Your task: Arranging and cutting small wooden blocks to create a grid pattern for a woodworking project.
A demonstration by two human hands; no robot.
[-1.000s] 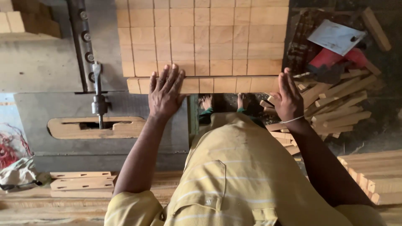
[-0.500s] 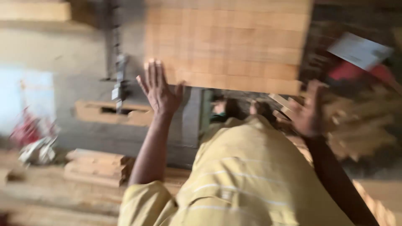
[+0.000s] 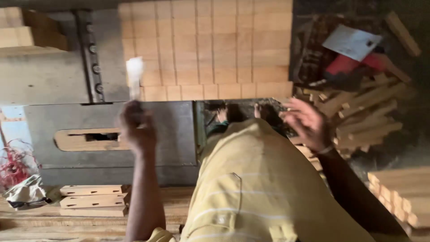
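Since the earlier frame our left hand [image 3: 136,127] has left the stacked wooden blocks [image 3: 210,49] and now pinches a small pale strip [image 3: 134,76], blurred, above the grey saw table [image 3: 170,134]. Largest first: the block stack sits on the table's far side, rigid and likely heavy as a mass; single blocks look best gripped by their long faces. Our right hand [image 3: 307,123] hovers with fingers spread, holding nothing, near loose offcuts [image 3: 363,112]. The strip looks light and possibly brittle; we judge an end pinch adequate.
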